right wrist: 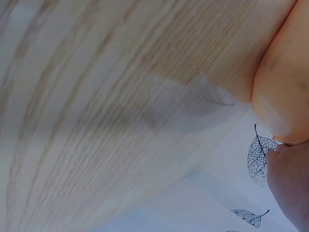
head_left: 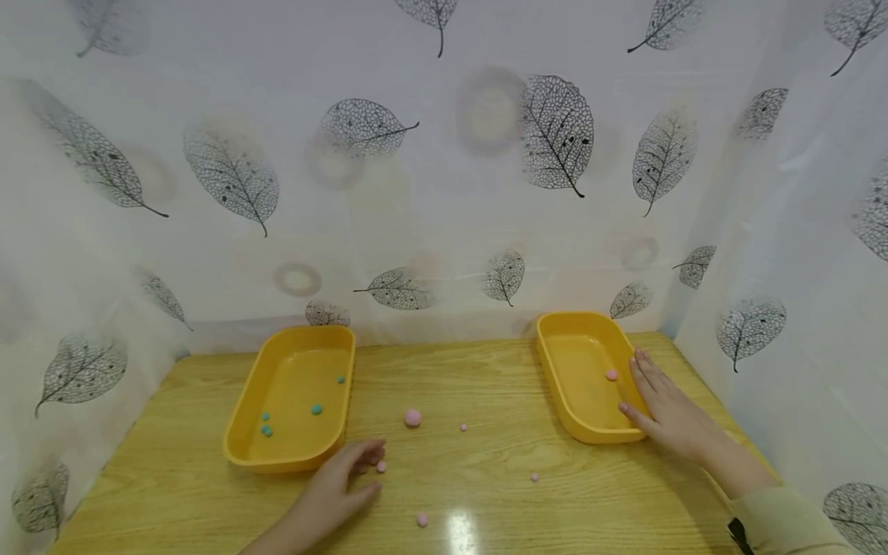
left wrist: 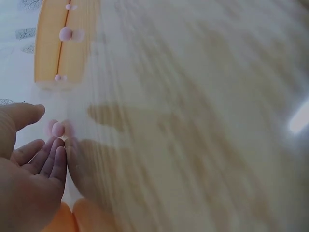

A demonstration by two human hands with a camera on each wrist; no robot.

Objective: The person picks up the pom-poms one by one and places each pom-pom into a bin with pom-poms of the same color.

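Note:
My left hand (head_left: pixel 338 487) hovers low over the table, thumb apart from loosely bent fingers. A small pink ball (head_left: pixel 381 467) sits right by its fingertips; in the left wrist view this pink ball (left wrist: pixel 58 129) shows just past them, not pinched. My right hand (head_left: pixel 671 416) rests on the right side rim of a yellow tray (head_left: pixel 565 385), its fingers straight and the thumb over the near corner. One pink ball (head_left: pixel 611 375) lies inside that tray. Only part of the right hand (right wrist: pixel 289 179) shows in the right wrist view, against the tray wall.
At left stands another yellow tray (head_left: pixel 243 439) with several teal balls (head_left: pixel 317 409). Between the trays lie a larger pink ball (head_left: pixel 412 418) and smaller pink balls (head_left: pixel 422 520) on the wooden table (head_left: pixel 479 462). A leaf-printed curtain (head_left: pixel 444 193) closes off the back and sides.

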